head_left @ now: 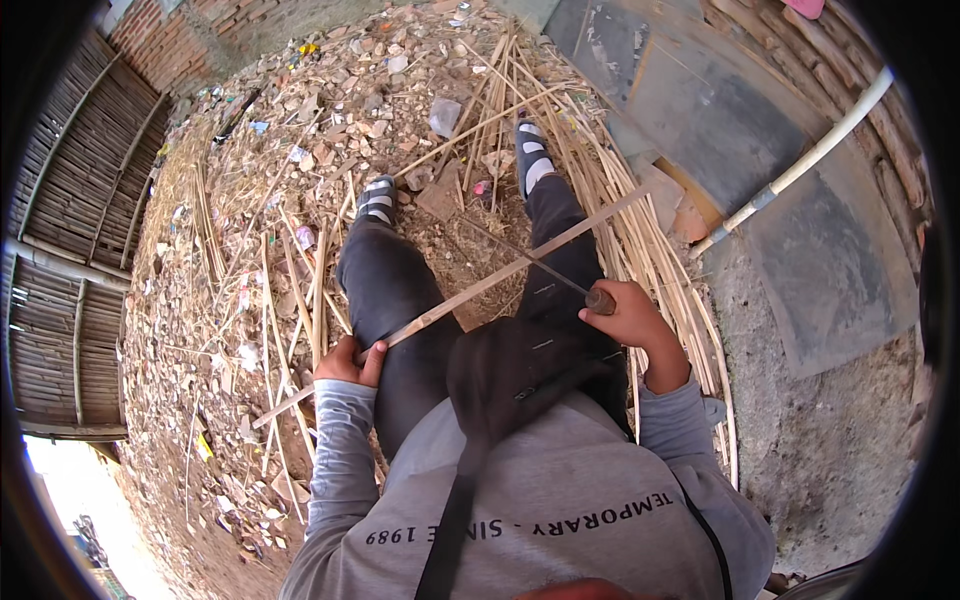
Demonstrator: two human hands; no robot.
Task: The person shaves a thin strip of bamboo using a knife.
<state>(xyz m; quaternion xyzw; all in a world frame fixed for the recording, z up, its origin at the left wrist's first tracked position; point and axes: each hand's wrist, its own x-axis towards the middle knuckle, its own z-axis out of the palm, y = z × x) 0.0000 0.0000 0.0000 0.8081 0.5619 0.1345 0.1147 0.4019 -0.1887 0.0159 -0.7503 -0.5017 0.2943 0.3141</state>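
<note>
A long, flat bamboo strip (470,292) slants across my thighs, from low at the left up to the far right. My left hand (350,362) is closed around it near its lower end, beside my left thigh. In my right hand (632,318), by my right knee, is the brown wooden handle of a knife (562,278). Its thin, dark blade points away and to the left, and crosses the strip between my legs. Whether blade and strip touch there, I cannot tell.
Many split bamboo strips (665,270) lie in a long pile at my right, with more loose strips (318,300) at my left. Rubble and litter cover the ground (240,330). Dark flat sheets (720,110) and a pale pole (800,165) are at the far right; a bamboo wall (65,340) stands left.
</note>
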